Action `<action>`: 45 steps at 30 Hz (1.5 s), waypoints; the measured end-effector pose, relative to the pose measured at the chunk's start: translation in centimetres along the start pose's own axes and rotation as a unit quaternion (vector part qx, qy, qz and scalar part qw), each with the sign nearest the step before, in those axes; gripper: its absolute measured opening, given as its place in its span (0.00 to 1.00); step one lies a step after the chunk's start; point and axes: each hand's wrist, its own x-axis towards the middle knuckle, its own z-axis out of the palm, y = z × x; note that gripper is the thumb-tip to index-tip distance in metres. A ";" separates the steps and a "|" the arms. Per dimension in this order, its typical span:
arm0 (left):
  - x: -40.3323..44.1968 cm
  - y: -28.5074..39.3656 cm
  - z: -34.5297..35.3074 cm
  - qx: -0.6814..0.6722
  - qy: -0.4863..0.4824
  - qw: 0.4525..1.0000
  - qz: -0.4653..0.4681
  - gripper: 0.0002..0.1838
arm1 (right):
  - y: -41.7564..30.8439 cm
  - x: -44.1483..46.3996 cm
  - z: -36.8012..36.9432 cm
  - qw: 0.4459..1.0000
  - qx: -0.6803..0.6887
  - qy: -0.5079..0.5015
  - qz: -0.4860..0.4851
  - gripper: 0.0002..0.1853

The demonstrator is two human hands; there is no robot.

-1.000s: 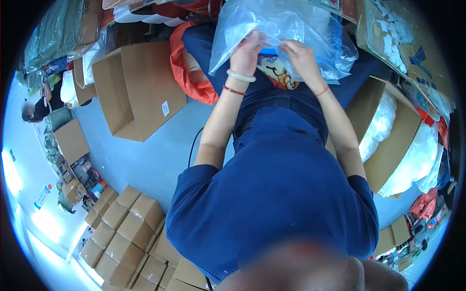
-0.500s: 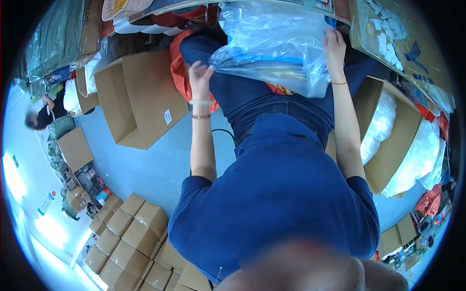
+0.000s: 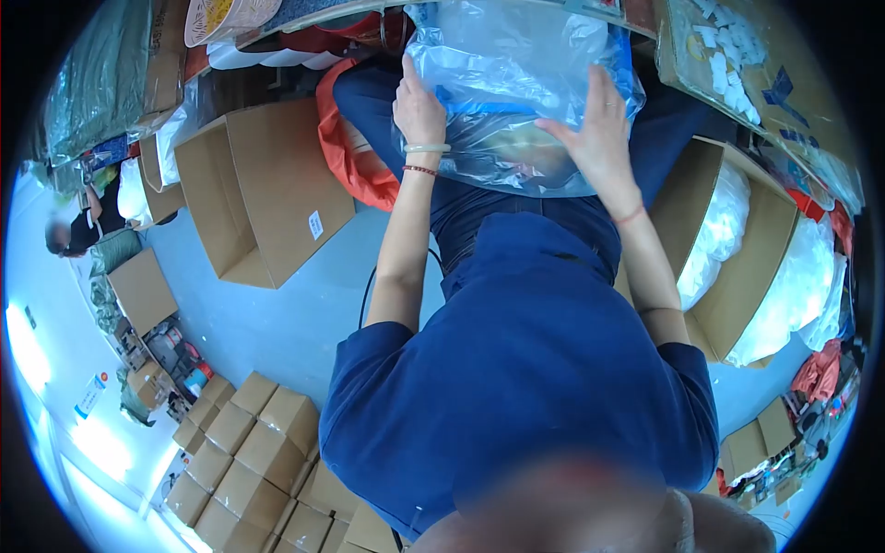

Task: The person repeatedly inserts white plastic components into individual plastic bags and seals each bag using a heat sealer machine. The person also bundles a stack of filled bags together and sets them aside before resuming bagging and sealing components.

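Note:
A clear plastic bag (image 3: pixel 516 166) lies across my lap, its upper part against the table edge. Inside it are a blue-edged sheet or packet and some pale, coloured contents that I cannot make out. My left hand (image 3: pixel 420 115) rests at the bag's left edge, index finger stretched upward and the other fingers slightly bent. On the right side of the bag lies my right hand (image 3: pixel 597 138), open, with its thumb spread away from the fingers and pointing left.
An open cardboard box (image 3: pixel 286 194) stands on the floor to my left, beside an orange-red bag (image 3: pixel 355 157). Another box (image 3: pixel 751 286) with plastic bags is on my right. Stacked cartons (image 3: pixel 249 461) stand behind left. A person (image 3: pixel 106 207) is far left.
My left hand has moved right and up along the bag's edge. My right hand has left the upper right corner and come down onto the bag, which now lies flatter and wider.

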 end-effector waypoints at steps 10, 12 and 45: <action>3.4 -5.0 -3.6 0.050 0.014 0.996 -0.077 0.24 | 13.1 -0.6 -0.5 0.991 -0.058 0.066 0.096 0.12; 3.5 -5.0 -4.3 0.047 0.053 0.993 -0.100 0.26 | 13.1 -0.5 -0.4 0.975 0.082 0.129 0.163 0.15; 1.5 -12.9 -0.8 -0.724 -0.054 0.513 -0.459 0.18 | 20.1 -4.0 -4.0 0.492 0.735 0.086 0.459 0.21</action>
